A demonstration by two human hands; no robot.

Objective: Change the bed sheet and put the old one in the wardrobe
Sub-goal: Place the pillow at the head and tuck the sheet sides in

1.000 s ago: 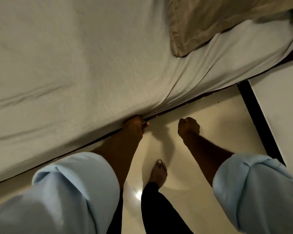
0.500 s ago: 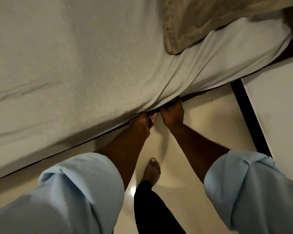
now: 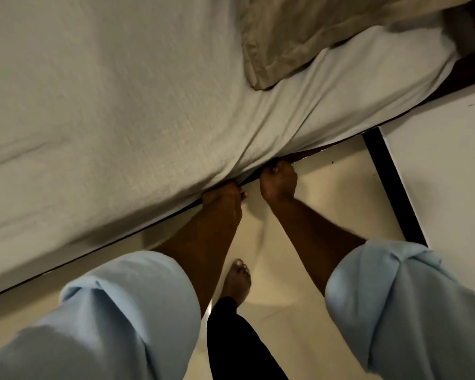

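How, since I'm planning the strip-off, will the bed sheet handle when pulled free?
Likely floppy: the bed sheet bunches into folds where the left hand and right hand grip its edge. Probably light, draping limply. The pillow lying on it may drag along.

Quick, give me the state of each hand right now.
Left hand: closed, its grip on the hanging edge of the bed sheet.
Right hand: closed, fingers curled on the same bed sheet edge, right beside the other.
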